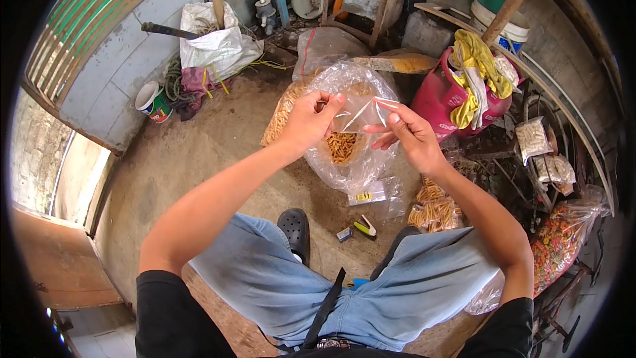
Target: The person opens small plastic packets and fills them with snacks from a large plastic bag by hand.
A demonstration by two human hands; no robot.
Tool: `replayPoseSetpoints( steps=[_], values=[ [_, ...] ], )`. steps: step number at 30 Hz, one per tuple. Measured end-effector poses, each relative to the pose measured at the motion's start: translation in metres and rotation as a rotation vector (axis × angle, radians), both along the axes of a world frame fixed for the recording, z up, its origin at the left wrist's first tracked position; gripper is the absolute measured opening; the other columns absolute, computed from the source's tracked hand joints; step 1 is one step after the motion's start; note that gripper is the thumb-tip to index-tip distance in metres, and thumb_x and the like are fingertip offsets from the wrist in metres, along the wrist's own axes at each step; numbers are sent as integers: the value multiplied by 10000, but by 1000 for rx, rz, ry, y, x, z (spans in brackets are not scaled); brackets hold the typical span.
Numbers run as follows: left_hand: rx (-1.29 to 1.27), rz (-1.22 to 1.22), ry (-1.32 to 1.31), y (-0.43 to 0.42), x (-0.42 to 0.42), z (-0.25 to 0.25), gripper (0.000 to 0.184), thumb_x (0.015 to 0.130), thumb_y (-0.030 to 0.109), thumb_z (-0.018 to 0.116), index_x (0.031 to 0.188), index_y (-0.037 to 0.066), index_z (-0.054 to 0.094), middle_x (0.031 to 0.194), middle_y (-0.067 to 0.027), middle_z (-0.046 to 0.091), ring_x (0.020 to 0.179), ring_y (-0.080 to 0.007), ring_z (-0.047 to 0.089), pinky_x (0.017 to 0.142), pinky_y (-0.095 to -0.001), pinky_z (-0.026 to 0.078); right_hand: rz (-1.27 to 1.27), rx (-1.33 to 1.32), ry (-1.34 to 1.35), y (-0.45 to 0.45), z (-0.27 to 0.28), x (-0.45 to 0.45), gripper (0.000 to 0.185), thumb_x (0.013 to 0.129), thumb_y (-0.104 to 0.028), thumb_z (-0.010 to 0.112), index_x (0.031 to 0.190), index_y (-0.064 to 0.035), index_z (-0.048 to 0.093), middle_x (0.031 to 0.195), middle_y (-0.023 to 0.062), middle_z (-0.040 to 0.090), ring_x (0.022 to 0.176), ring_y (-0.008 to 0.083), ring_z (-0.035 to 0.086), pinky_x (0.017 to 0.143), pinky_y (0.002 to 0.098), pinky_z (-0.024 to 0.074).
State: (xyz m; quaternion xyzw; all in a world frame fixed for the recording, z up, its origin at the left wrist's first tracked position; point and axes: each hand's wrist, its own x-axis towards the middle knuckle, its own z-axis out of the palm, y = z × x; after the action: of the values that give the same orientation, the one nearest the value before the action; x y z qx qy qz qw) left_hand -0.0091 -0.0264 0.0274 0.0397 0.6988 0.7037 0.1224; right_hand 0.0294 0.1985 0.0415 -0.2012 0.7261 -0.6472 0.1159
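Observation:
My left hand [310, 119] pinches one side of a small clear plastic bag [361, 118] between thumb and fingers. The bag's opposite edge is between the thumb and fingers of my right hand [414, 138], whose other fingers are partly spread. No contents show inside the small bag. Directly beneath it, a large clear plastic sack [324, 162] stands with its mouth wide, and brown stick-shaped snacks [341, 149] lie within. On the floor nearer my feet are a pack of flat clear bags [374, 193], a green stapler [365, 227] and a small blue box [344, 234].
Filled snack packets [434, 212] lie beside my right knee. A pink drum [437, 96] draped with yellow cloth [474, 73] stands at right, near a bulging bag of colourful pieces [563, 242]. A white sack [218, 43] and a paint bucket [154, 101] are at left.

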Motion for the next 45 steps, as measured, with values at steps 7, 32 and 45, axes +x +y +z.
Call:
replayPoseSetpoints(
  steps=[7, 32, 45],
  values=[
    [-268, 56, 165, -7, -3, -6, 464, 945, 433, 515, 677, 53, 531, 554, 25, 457, 447, -63, 399, 435, -247, 327, 39, 117, 130, -3, -3, 3, 377, 992, -233, 458, 1324, -56, 475, 1058, 96, 674, 842, 123, 627, 756, 255, 488],
    [555, 156, -145, 20, 12, 18, 213, 949, 235, 526, 1088, 75, 509, 1024, -71, 616, 971, -191, 599, 854, -339, 490, 54, -523, -486, -9, 32, 9, 571, 936, -184, 502, 1395, 15, 228, 1394, 131, 437, 915, 278, 668, 645, 339, 544],
    [383, 262, 78, 41, -3, 12, 204, 905, 225, 626, 1000, 56, 564, 905, -23, 622, 736, -122, 599, 670, -272, 522, -247, 78, -4, 7, 18, 12, 295, 910, -218, 614, 1180, -100, 635, 1208, 56, 608, 647, 44, 582, 504, 181, 451]
  ],
)
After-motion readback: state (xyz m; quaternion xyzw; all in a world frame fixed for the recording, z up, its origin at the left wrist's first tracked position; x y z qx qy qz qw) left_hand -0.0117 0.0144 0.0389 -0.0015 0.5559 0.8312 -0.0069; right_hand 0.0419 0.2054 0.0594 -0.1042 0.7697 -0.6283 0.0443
